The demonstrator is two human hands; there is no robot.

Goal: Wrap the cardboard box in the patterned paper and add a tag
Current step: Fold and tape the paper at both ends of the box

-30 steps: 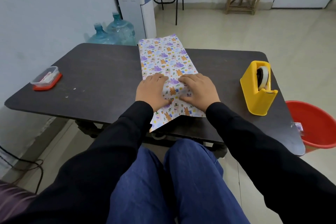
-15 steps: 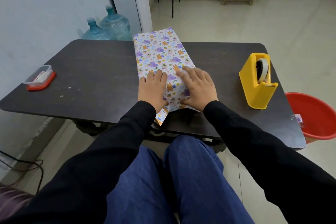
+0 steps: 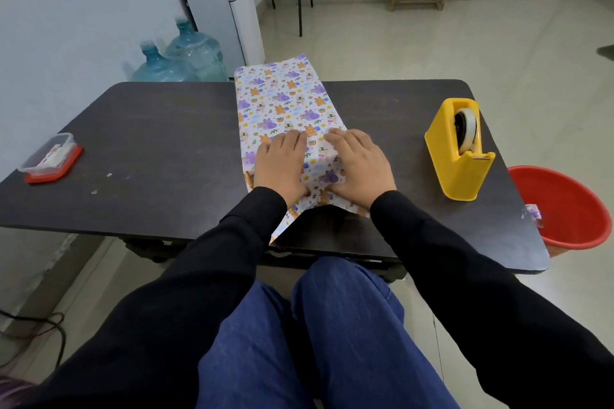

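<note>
The patterned paper point(image 3: 282, 100), white with purple and orange animals, covers a long box shape in the middle of the dark table point(image 3: 149, 143). The cardboard itself is hidden under the paper. My left hand point(image 3: 282, 164) and my right hand point(image 3: 358, 166) lie side by side, palms down, on the near end of the package, holding the paper against it. Both thumbs press at the near edge, where a loose pointed flap of paper point(image 3: 289, 222) hangs towards the table's front edge. No tag can be made out.
A yellow tape dispenser point(image 3: 458, 156) stands right of the package. A small clear container on a red lid point(image 3: 50, 159) sits at the table's left end. A red tub point(image 3: 564, 209) is on the floor at right; water bottles point(image 3: 186, 60) stand behind the table.
Both hands have slid a little farther up the package top, and the near paper flap has drawn in and looks shorter. The package stays in place.
</note>
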